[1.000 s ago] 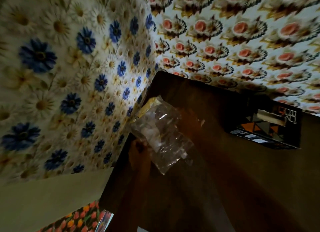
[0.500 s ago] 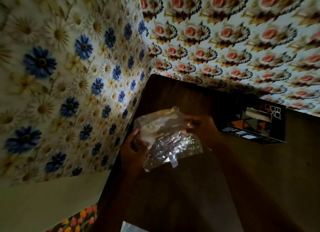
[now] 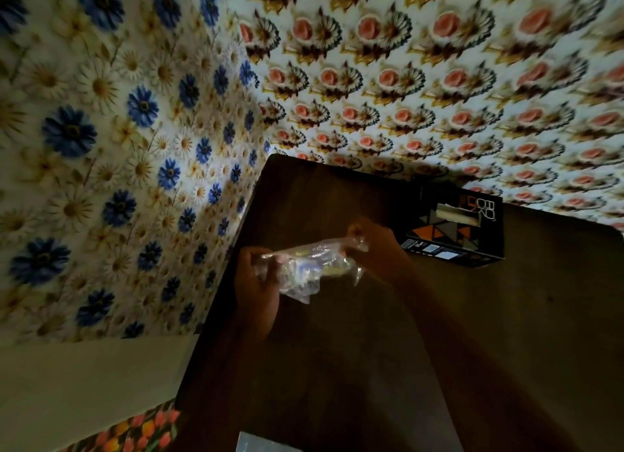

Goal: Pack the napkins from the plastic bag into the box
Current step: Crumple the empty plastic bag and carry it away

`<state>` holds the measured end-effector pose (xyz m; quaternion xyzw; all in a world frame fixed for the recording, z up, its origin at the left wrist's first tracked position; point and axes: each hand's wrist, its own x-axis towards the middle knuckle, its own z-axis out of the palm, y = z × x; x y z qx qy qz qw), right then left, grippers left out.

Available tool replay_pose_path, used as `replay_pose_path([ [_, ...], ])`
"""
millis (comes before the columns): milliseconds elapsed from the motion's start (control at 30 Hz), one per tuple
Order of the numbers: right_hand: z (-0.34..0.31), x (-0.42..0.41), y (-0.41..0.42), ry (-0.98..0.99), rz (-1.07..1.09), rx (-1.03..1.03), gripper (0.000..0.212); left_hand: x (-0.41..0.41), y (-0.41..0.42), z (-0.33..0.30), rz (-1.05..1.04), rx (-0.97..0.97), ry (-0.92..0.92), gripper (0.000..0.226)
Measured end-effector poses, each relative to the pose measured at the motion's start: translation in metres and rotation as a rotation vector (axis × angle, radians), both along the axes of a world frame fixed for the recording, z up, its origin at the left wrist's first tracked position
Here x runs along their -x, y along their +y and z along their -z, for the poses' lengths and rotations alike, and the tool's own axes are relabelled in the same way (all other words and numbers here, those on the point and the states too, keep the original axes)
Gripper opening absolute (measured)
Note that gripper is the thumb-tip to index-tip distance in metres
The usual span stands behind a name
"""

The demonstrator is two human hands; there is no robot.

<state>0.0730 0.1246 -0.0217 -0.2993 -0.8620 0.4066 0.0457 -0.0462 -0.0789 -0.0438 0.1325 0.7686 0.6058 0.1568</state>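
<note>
Two hands are stretching the bag out sideways

The left hand (image 3: 257, 284) and the right hand (image 3: 373, 240) are each pinching one end of the plastic bag (image 3: 312, 265), fingers squeezed shut on it. A moment ago the bag was hanging crumpled; now it is being pulled flat and long above the table (image 3: 472, 333) (probably getting ready to open it). The napkins (image 3: 309, 271) are sitting inside, not out yet. The box (image 3: 454, 233) is waiting at about 2 o'clock from the bag, close by.
</note>
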Motion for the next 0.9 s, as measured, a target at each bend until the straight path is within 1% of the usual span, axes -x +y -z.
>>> replay_pose_path([
  [67,-0.005,-0.004,-0.004,0.038,0.087,-0.012,0.02,-0.009,0.004,-0.004,0.047,-0.109,-0.1,0.055],
  [100,-0.008,-0.006,-0.006,0.058,0.139,0.002,0.019,-0.015,0.006,-0.004,0.083,-0.137,-0.145,0.061],
  [167,-0.01,-0.008,-0.013,0.093,0.223,0.056,0.021,-0.029,0.01,-0.008,0.136,-0.148,-0.191,0.059],
  [200,-0.011,-0.011,-0.018,0.111,0.258,0.096,0.024,-0.037,0.013,-0.011,0.147,-0.134,-0.184,0.058],
  [267,-0.011,-0.015,-0.032,0.158,0.293,0.155,0.025,-0.05,0.018,-0.013,0.145,-0.064,-0.112,0.052],
  [367,-0.004,-0.027,-0.046,0.228,0.244,0.159,0.02,-0.068,0.027,-0.024,0.179,0.015,-0.003,0.049],
  [400,-0.003,-0.031,-0.049,0.247,0.245,0.205,0.02,-0.072,0.029,-0.029,0.199,0.023,-0.003,0.045],
  [433,-0.006,-0.038,-0.052,0.278,0.277,0.294,0.02,-0.078,0.032,-0.035,0.219,-0.001,-0.029,0.042],
  [533,-0.013,-0.055,-0.054,0.405,0.365,0.581,0.028,-0.088,0.035,-0.043,0.28,-0.11,-0.135,0.046],
  [600,-0.017,-0.069,-0.052,0.443,0.321,0.676,0.03,-0.092,0.036,-0.045,0.318,-0.104,-0.168,0.047],
  [667,-0.021,-0.082,-0.052,0.44,0.289,0.629,0.028,-0.098,0.036,-0.049,0.343,-0.07,-0.162,0.051],
  [733,-0.023,-0.098,-0.052,0.414,0.327,0.436,0.023,-0.108,0.038,-0.052,0.376,-0.037,-0.143,0.048],
  [800,-0.022,-0.114,-0.051,0.344,0.396,0.183,0.019,-0.123,0.043,-0.059,0.425,-0.038,-0.154,0.039],
  [833,-0.023,-0.121,-0.05,0.298,0.447,0.098,0.016,-0.131,0.046,-0.061,0.449,-0.053,-0.155,0.036],
  [867,-0.026,-0.132,-0.047,0.268,0.511,0.051,0.016,-0.142,0.051,-0.066,0.469,-0.064,-0.152,0.035],
  [900,-0.03,-0.143,-0.047,0.258,0.576,0.054,0.019,-0.151,0.054,-0.068,0.485,-0.074,-0.16,0.033],
])
